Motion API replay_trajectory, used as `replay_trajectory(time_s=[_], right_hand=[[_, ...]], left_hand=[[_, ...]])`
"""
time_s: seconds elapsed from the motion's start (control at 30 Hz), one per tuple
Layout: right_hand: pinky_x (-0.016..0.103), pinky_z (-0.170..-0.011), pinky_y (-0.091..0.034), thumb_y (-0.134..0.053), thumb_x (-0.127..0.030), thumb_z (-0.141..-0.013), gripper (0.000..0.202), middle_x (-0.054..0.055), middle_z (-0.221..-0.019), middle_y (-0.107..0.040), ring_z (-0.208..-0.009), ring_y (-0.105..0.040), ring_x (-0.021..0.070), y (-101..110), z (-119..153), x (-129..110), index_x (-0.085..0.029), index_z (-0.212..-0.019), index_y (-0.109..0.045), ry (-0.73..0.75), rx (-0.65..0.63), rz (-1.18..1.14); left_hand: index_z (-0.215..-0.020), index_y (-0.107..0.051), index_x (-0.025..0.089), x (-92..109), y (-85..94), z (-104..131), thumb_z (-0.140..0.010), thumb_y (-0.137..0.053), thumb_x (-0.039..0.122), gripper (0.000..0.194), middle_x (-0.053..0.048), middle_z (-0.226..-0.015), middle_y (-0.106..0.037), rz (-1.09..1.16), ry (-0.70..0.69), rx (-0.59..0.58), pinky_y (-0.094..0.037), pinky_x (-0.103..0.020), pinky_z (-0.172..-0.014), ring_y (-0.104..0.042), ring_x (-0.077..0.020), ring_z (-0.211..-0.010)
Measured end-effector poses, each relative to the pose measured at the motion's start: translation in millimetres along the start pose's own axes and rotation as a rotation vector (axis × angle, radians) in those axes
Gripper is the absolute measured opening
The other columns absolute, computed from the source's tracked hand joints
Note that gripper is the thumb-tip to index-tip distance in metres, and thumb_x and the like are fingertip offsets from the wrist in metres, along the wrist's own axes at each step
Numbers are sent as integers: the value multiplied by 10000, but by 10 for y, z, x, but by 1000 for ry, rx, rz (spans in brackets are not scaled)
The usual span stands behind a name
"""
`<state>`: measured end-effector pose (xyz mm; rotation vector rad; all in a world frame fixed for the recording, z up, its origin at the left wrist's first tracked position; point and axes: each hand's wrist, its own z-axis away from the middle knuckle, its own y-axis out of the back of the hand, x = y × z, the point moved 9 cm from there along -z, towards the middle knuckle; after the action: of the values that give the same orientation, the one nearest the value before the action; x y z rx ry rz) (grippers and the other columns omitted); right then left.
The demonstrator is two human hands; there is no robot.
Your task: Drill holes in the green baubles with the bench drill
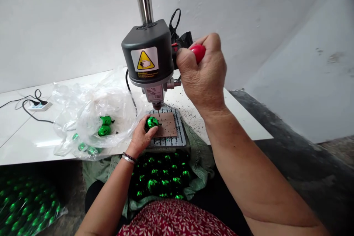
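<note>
A shiny green ball (pixel 152 122) rests on a brown board (pixel 168 125) on the drill press base, with my left hand (pixel 141 135) closed round its left side. Just right of the ball, the thin bit (pixel 159 113) points down from the black drill head (pixel 148 51). My right hand (pixel 206 70) is wrapped round a red-knobbed lever (pixel 198 53) at the right of the head. Dark shavings lie round the base.
On the white table (pixel 249 125), a clear plastic bag (pixel 83 107) holds several green balls, left of the press. A power strip (pixel 40 106) with black cords lies farther left. Below the table edge are a green sack (pixel 200 177) of green balls and another bagful (pixel 24 202).
</note>
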<state>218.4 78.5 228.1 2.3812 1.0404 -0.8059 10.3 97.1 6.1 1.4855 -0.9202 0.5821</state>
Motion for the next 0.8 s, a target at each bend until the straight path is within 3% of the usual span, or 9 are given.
replay_trajectory(time_s=[0.13,0.37,0.57,0.8], right_hand=[[303,-710,-430,-487,-415,-867,276,-25,-718,-433,-655,-450,100,-2,-11,-2,-221,-792,-305,-48,-8,-7],[269,-677,-388,-504,-386,-860,288,-19,-704,-381,-643,-393,101,11,-16,-29,-223,-779,-281,-62,-5,-9],[257,-650,-351,-498,-438,-852,309,-14,-696,-386,-645,-344,106,23,-20,-25,-223,-784,-287,-62,3,21],[262,-675,-352,-465,-434,-857,286,-2,-731,-363,-682,-359,119,25,-5,-29,-226,-792,-280,-43,-2,23]], left_hand=[[-1349,-462,131,1,7,-62,-793,-613,347,615,-162,-1400,-517,-20,-26,5,-324,-448,-1144,-470,-267,-1311],[-1234,-567,162,42,-33,-147,-730,-685,304,537,-87,-1214,-652,-58,21,-45,-430,-400,-1048,-593,-239,-1131],[-1297,-537,166,46,-93,-208,-708,-708,282,623,-84,-1277,-631,-67,4,-79,-406,-400,-1078,-573,-247,-1182],[-1270,-565,182,88,-143,-258,-700,-710,281,597,-74,-1263,-638,-84,-27,-157,-409,-426,-1078,-572,-258,-1182]])
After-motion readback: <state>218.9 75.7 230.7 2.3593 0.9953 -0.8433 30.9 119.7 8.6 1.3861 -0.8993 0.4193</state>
